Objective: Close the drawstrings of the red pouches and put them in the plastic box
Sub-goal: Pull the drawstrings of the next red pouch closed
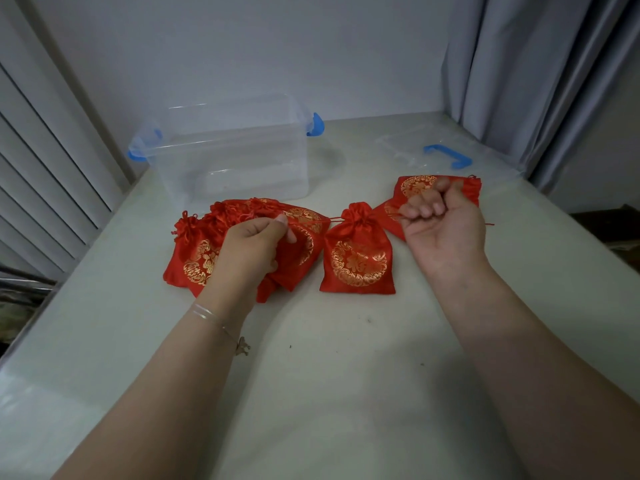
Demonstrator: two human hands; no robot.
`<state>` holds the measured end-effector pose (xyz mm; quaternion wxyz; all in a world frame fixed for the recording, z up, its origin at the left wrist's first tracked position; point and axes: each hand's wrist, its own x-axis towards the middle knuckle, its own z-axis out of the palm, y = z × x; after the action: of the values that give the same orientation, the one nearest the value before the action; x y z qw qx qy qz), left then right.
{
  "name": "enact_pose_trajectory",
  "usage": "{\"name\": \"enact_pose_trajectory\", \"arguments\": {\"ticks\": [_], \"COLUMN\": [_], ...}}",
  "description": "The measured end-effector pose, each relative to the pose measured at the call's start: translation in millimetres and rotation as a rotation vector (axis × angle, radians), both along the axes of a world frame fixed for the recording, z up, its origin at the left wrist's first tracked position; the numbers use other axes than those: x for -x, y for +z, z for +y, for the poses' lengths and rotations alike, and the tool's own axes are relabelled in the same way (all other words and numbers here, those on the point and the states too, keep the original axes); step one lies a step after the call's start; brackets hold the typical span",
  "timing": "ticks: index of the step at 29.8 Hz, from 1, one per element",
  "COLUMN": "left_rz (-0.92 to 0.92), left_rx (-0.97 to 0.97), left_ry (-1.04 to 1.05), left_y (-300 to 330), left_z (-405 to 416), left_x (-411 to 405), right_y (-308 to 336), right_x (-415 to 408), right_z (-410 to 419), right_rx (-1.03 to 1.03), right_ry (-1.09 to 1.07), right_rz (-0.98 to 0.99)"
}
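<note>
**Clerk:** Pale tabletop (329, 358), white wall behind, grey curtain (519, 81) at the right, slatted white panel (41, 161) at the left. What stands at the back?

**Checker:** One clear plastic box (235, 150), lid off, blue latches on its two ends, standing at the back left of the table. Its clear lid (446, 157) with a blue handle lies flat at the back right, well apart from the box.

**Clerk:** Pouches?

**Checker:** Red satin, gold round emblem. One centre pouch (356, 258) lies flat between the hands, neck gathered tight. A heap of pouches (194, 251) lies to its left, just in front of the box; exact count cannot be told. One further pouch (415, 188) lies to the right, partly behind the right hand. None is in the box.

**Clerk:** Hands?

**Checker:** Left hand (252, 244), over the heap, pinches a red drawstring (311, 221) between thumb and forefinger; the cord runs taut to the centre pouch's neck. Right hand (446, 226), palm towards the camera, fingers curled into a fist around the cord on the other side; a short red end shows at its right edge.

**Clerk:** Other items?

**Checker:** Thin bracelet (221, 323) with a small charm on the left wrist.
</note>
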<state>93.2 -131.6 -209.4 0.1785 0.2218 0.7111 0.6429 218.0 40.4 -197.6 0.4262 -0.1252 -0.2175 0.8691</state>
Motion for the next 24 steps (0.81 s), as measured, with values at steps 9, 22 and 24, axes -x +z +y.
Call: {"name": "enact_pose_trajectory", "arguments": {"ticks": [9,22,24], "left_rz": [0.018,-0.001,-0.003], "left_rx": [-0.096,-0.446,-0.477], "left_ry": [0.014,-0.603,-0.608], "left_y": [2.7,21.4,23.0], "left_z": [-6.7,-17.0,-17.3], "left_x": [2.1,-24.0,-23.7], "right_y": [-5.2,6.1,9.8], "right_x": [-4.2,-7.5,-11.7], "right_z": [-29.6,-34.2,-35.8], "right_rx": [-1.800,-1.847,-1.774], "right_ry": [-0.496,-0.475,-0.410], "right_rz": [-0.555,-0.670,-0.642]}}
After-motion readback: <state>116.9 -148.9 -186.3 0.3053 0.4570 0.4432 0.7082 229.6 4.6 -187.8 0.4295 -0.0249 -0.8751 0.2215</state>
